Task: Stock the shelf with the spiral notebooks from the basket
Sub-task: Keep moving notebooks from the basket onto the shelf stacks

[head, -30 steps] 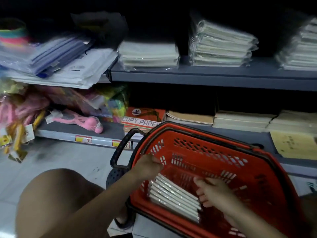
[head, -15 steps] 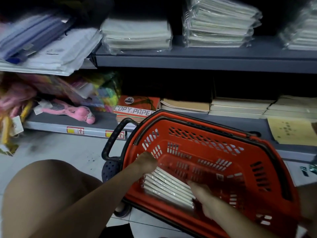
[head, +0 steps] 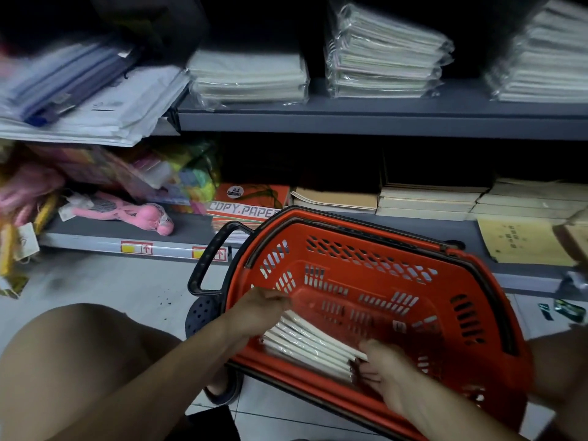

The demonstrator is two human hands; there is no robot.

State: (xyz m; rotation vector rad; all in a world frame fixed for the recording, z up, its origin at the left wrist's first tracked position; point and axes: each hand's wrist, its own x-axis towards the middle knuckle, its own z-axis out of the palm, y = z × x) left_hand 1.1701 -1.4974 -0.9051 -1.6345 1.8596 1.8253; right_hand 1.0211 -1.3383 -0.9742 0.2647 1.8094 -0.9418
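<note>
A red plastic basket (head: 366, 246) with black handles stands on the floor in front of the shelves. Several white spiral notebooks (head: 310, 346) stand in a row on edge along its near wall. My left hand (head: 259, 308) grips the left end of the row, fingers curled over the tops. My right hand (head: 383, 366) holds the right end, fingers curled round the notebooks' edge. On the grey upper shelf (head: 381, 117) lie stacks of plastic-wrapped notebooks (head: 385, 55).
The lower shelf (head: 105, 240) holds a pink toy (head: 136, 214), an orange copy paper pack (head: 248, 205) and tan paper stacks (head: 426, 198). Folders and papers (head: 86, 100) overhang at upper left. My bare knee (head: 73, 354) is at lower left, above white floor tiles (head: 127, 284).
My right hand has slid down to the right end of the notebook row and taken hold of it. My left hand has kept its hold on the left end.
</note>
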